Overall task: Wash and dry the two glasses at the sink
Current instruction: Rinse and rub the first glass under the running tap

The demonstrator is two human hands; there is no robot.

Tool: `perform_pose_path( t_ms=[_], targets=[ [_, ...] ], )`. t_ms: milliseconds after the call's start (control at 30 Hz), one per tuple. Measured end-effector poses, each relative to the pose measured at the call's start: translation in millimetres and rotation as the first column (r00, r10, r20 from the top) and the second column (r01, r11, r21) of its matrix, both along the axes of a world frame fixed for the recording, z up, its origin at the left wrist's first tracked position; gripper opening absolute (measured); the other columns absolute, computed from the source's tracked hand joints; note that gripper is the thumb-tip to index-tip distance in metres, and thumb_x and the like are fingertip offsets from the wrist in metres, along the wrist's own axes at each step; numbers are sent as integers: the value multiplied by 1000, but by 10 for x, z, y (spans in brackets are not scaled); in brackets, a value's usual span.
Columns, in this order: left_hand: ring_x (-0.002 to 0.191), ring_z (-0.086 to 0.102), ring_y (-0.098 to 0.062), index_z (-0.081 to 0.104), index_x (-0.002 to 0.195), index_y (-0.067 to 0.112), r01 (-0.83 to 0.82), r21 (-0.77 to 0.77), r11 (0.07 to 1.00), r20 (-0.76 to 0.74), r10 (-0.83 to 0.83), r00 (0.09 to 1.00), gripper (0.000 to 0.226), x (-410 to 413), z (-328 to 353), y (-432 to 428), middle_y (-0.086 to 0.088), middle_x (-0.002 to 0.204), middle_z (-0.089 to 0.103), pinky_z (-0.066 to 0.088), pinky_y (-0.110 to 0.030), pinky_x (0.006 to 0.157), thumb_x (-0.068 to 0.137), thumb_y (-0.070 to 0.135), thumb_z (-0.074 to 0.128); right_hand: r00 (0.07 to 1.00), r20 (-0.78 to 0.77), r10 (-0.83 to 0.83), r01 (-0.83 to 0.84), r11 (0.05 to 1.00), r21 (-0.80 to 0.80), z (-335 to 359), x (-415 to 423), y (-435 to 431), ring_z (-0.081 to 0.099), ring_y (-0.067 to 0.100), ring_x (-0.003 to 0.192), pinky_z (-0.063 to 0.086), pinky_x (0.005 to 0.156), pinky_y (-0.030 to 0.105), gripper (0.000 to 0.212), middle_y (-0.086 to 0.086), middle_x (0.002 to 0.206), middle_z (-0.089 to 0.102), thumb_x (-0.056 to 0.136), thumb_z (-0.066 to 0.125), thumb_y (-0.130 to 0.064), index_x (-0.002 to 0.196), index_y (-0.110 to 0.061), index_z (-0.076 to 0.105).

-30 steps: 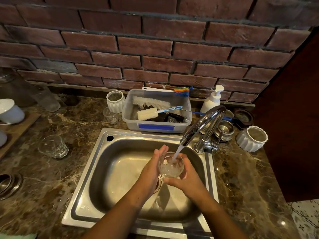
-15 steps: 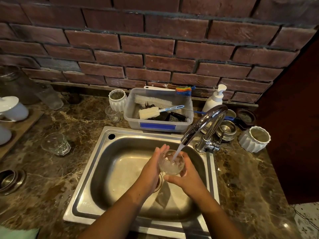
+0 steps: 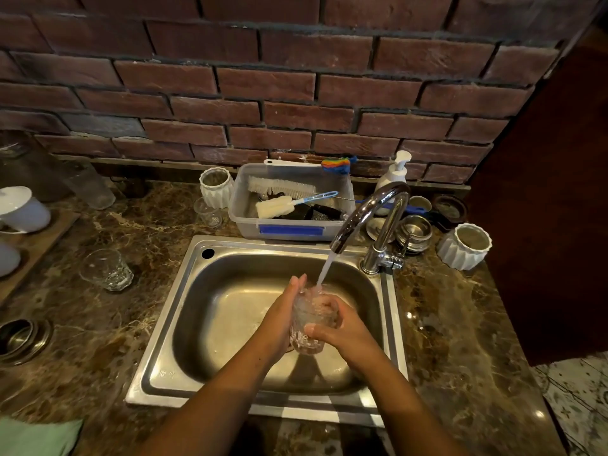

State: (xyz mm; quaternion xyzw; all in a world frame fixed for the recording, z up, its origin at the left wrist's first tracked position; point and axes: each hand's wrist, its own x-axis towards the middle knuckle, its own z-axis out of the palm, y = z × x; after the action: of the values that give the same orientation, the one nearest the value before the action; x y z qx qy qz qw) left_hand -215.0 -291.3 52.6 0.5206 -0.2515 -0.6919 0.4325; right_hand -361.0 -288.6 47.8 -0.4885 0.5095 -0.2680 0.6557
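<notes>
A clear faceted glass (image 3: 311,319) is held over the steel sink (image 3: 210,320) under the running stream from the chrome tap (image 3: 371,213). My left hand (image 3: 281,315) lies flat against the glass's left side. My right hand (image 3: 343,329) wraps its right side, thumb across the front. Water falls on the glass's rim. A second clear glass (image 3: 107,269) stands on the marble counter left of the sink.
A grey tub (image 3: 291,230) with brushes sits behind the sink, a soap pump bottle (image 3: 394,174) beside it. White ribbed cups (image 3: 464,246), steel bowls (image 3: 414,230), a small glass (image 3: 208,213), a white lidded pot (image 3: 21,210) and a green cloth (image 3: 36,437) surround the sink.
The glass has tipped from mouth-up to more upright and lower between my hands, with my right thumb now across its front. The view has shifted slightly.
</notes>
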Motion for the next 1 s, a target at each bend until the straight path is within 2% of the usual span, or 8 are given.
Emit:
perform_pose_path(
  t_ms=[167, 200, 267, 333, 500, 633, 767, 1000],
  targets=[
    [100, 73, -14, 39, 148, 36, 27, -11, 1000, 53, -27, 998, 67, -31, 74, 156, 1, 123, 69, 59, -30, 74, 89, 67, 31, 998, 39, -38, 34, 994, 103, 139, -39, 164, 70, 26, 108, 57, 96, 46, 47, 6, 115, 74, 81, 80, -22, 124, -18, 62],
    [98, 73, -14, 49, 141, 39, 25, -12, 1000, 57, -25, 998, 64, -48, 100, 189, 0, 122, 71, 59, -30, 74, 87, 68, 31, 997, 60, -54, 45, 990, 132, 167, -48, 176, 70, 29, 107, 56, 97, 48, 43, 9, 115, 74, 84, 78, -22, 124, -16, 63],
    [96, 74, -16, 77, 99, 46, 28, 10, 1000, 54, -28, 998, 54, -78, 151, 269, 0, 108, 77, 60, -38, 81, 80, 72, 33, 990, 121, -69, 46, 981, 187, 225, -58, 210, 70, 32, 105, 53, 98, 54, 44, 13, 112, 74, 81, 78, -33, 120, -16, 67],
    [103, 72, -26, 77, 72, 52, 46, 21, 999, 31, -47, 998, 48, -91, 180, 328, 2, 93, 80, 55, -49, 97, 78, 73, 35, 978, 193, -79, 32, 971, 238, 274, -66, 223, 69, 33, 105, 50, 98, 57, 50, 15, 110, 73, 81, 78, -38, 122, -11, 66],
    [111, 70, -33, 68, 126, 17, 136, 29, 990, 60, -138, 989, 77, -53, 149, 427, -17, 117, 74, 52, -54, 101, 88, 74, 34, 983, 165, -80, 8, 919, 395, 404, -105, 231, 71, 36, 107, 60, 83, 46, 84, 21, 118, 71, 62, 86, -53, 128, -6, 62],
    [109, 72, -29, 65, 129, 19, 148, 68, 987, 109, -155, 982, 76, -51, 143, 515, -14, 116, 75, 54, -48, 99, 88, 75, 35, 987, 117, -108, 32, 854, 519, 470, -95, 281, 74, 34, 94, 63, 64, 43, 79, 19, 110, 74, 66, 81, -53, 128, -7, 63],
    [108, 72, -30, 64, 128, 20, 114, 130, 985, 85, -126, 988, 69, -21, 189, 595, -13, 114, 76, 57, -43, 89, 95, 71, 31, 985, 109, -135, 51, 827, 560, 478, -31, 358, 76, 34, 93, 63, 62, 44, 74, 19, 109, 75, 72, 81, -50, 129, -7, 62],
    [114, 67, -35, 66, 125, 21, 63, 241, 969, 129, -96, 987, 81, 41, 287, 745, -12, 113, 76, 44, -60, 107, 89, 82, 28, 985, 107, -133, 46, 811, 584, 505, 63, 488, 75, 35, 93, 64, 64, 44, 70, 21, 113, 74, 75, 79, -51, 124, -3, 66]
  ],
)
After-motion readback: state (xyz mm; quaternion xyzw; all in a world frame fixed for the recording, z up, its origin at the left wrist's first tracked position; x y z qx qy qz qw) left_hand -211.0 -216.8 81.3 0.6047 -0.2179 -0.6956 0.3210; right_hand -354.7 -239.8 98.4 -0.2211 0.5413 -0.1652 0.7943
